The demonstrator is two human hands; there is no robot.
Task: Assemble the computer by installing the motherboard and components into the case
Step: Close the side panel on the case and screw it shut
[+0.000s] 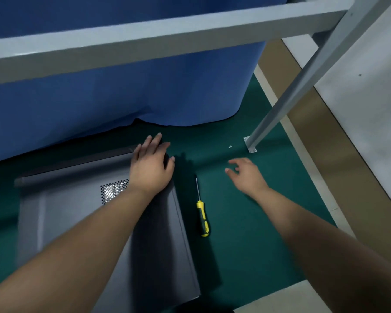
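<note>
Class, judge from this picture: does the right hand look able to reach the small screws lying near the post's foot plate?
Probably yes. The right hand hovers open just short of the screws, with only bare green mat between them; the screwdriver lies off to the side.

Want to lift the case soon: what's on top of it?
Only the left hand rests on the case, at its far right corner. The screwdriver lies beside it on the mat. The case's inside is covered.

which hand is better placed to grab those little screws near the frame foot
Right. The right hand hovers open over the green mat, just short of the screws. The left hand rests on the case corner, farther away.
</note>
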